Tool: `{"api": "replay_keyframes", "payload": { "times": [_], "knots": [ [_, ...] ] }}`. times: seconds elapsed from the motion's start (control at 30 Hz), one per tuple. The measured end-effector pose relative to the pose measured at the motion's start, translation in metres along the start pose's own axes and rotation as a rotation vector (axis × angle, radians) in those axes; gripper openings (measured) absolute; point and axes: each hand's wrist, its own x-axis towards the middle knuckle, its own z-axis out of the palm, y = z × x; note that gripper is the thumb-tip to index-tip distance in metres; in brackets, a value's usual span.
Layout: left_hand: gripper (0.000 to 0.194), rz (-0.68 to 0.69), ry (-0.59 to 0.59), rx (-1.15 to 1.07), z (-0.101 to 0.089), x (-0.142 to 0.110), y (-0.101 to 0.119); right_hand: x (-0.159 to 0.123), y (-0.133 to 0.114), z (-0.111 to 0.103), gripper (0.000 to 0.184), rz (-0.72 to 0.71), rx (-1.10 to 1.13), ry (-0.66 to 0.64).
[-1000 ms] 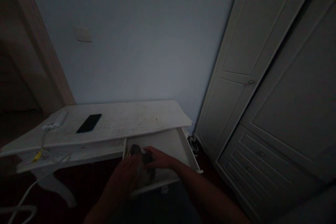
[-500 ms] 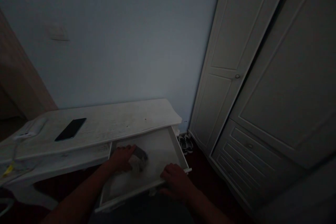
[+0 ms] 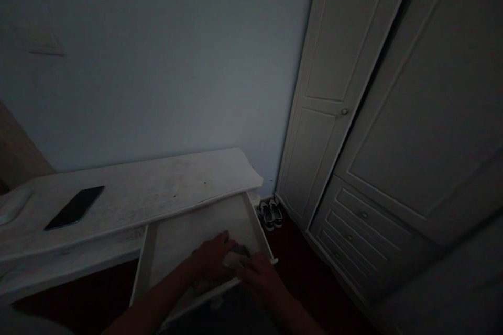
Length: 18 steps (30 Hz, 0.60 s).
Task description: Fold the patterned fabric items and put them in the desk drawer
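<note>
A white drawer (image 3: 184, 225) stands pulled out from a white desk (image 3: 157, 178). My left hand (image 3: 214, 254) is inside it, fingers closed on a crumpled grey and pale cloth (image 3: 233, 259), part of which shows below the palm. Close against the left one, near the drawer's front right corner, is my right hand (image 3: 261, 275). Its fingers are bent over a pale part of the same cloth. Dim light and blur hide the exact grip of the fingertips.
On the desktop at left lie a dark phone or tablet (image 3: 74, 208) and a white object (image 3: 15, 205). Dark-and-white shoes (image 3: 271, 213) stand on the dark red floor right of the desk. A white wardrobe (image 3: 326, 141) with drawers rises at the right.
My left hand has moved right with the cloth, toward the drawer's front right corner. My right hand has gone from the drawer's front edge to the cloth. The view has shifted right.
</note>
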Motion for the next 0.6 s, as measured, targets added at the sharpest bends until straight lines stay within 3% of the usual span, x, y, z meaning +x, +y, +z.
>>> {"api": "replay_keyframes", "payload": {
  "times": [0.13,0.23,0.33,0.43,0.6],
  "knots": [
    [0.071,0.014,0.08,-0.026,0.007,0.039,0.028,-0.005,-0.003,0.006,0.021,0.017,0.028,0.052],
    [0.076,-0.023,0.135,-0.057,0.01,0.063,0.037,-0.012,-0.002,0.015,0.024,0.021,0.0,0.065],
    [0.077,-0.072,0.194,-0.089,0.007,0.075,0.029,-0.021,0.003,0.029,0.027,0.013,-0.067,0.081],
    [0.065,-0.139,0.279,-0.123,0.001,0.082,0.013,-0.029,0.008,0.042,0.025,0.003,-0.146,0.108],
    [0.064,-0.346,0.469,-0.227,-0.01,0.097,0.0,-0.031,0.007,0.048,0.012,-0.04,-0.168,0.218]
  ]
}}
